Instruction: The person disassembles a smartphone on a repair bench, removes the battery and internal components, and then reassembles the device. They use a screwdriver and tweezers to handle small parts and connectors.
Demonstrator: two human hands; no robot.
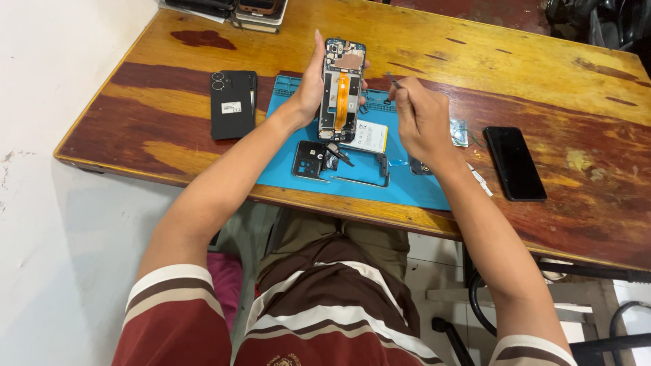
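Several loose parts lie near the mat's front edge: a black camera frame, a thin bracket and small pieces beside them. A forearm sweeping back could, I judge, knock them off the table. Above these, the right hand pinches a thin tool, its tip clear of the phone. The left hand wraps the opened phone upright over the mat's middle, held by its edges. A slip of the tool might tear the orange flex cable. Farther out, a black back cover lies left and a dark phone right.
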